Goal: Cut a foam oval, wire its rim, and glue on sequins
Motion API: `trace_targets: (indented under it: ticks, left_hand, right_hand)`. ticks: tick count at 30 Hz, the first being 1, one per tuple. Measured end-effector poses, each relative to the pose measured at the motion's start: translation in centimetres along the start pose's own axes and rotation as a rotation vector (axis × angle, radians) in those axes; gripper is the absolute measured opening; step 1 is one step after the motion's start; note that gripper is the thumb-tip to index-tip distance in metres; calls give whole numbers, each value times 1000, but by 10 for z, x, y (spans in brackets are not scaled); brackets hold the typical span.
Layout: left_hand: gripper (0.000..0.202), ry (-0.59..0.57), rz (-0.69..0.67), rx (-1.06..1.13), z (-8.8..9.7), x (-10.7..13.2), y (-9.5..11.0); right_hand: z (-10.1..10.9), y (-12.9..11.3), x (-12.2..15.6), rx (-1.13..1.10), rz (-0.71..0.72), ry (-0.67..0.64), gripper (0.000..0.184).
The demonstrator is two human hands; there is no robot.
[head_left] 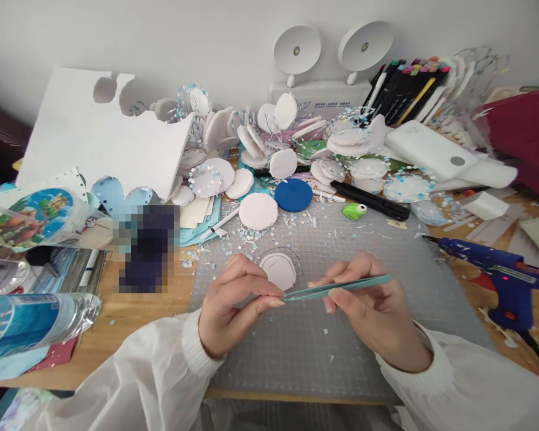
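Above the grey cutting mat (269, 359), both hands hold a thin piece of folded teal paper (312, 292), seen nearly edge-on. My left hand (238, 302) pinches its left end between thumb and fingertips. Farther along, my right hand (368, 305) grips the paper with the thumb below and the fingers behind. Just behind my left fingertips, a white foam disc (278, 272) lies on the mat with a thin ring around it. Another white disc (258, 211) and a dark blue disc (293, 195) rest farther back.
A blue glue gun (507, 275) lies at the right, its red light on. At the back are a black cutter (371, 200), a green frog-like punch (354, 211) and several confetti-wrapped discs. A cut foam board (99, 131) and a water bottle (31, 323) are on the left.
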State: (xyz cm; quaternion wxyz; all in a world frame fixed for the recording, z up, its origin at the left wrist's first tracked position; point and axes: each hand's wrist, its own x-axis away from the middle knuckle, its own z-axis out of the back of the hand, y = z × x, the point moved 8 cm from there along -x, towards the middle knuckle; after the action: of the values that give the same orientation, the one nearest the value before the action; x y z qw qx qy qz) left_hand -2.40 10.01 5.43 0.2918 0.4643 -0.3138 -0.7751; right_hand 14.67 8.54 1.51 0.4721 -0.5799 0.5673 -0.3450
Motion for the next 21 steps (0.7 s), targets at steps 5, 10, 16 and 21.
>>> trace_targets:
  ticks: [5, 10, 16, 21]
  left_hand:
    - [5, -17, -31, -11, -1, 0, 2]
    - [5, -21, -28, -12, -1, -1, 1]
    - [8, 42, 14, -14, 7, 0, 1]
    - [20, 101, 165, -41, 15, 4, 12]
  right_hand:
    - [0, 1, 0, -13, -13, 1, 13]
    - [3, 2, -3, -49, -45, 35, 10]
    - [14, -7, -10, -8, 67, 144, 11]
    - [17, -38, 3, 273, 320, 239, 19]
